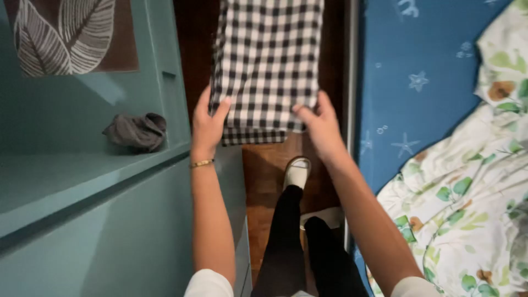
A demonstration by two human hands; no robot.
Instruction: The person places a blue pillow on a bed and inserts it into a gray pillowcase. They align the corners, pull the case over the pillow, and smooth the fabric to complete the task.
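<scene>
The left hand (208,125) and the right hand (322,127) each pinch a lower corner of a folded black-and-white checked cloth (268,60), fingers closed on its edges, holding it out above the wooden floor (264,165) between a teal shelf unit (82,181) and the bed. On the shelf lies a crumpled grey garment (136,132). The bed carries a blue starfish-print sheet (407,82) and a leaf-print duvet (467,192).

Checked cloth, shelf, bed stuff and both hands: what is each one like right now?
Checked cloth: folded, held up by both hands.
Left hand: fingers gripping the cloth's left edge.
Right hand: fingers gripping the cloth's right edge.
Grey garment: crumpled on the teal shelf.
Leafy duvet: rumpled on the blue sheet.
</scene>
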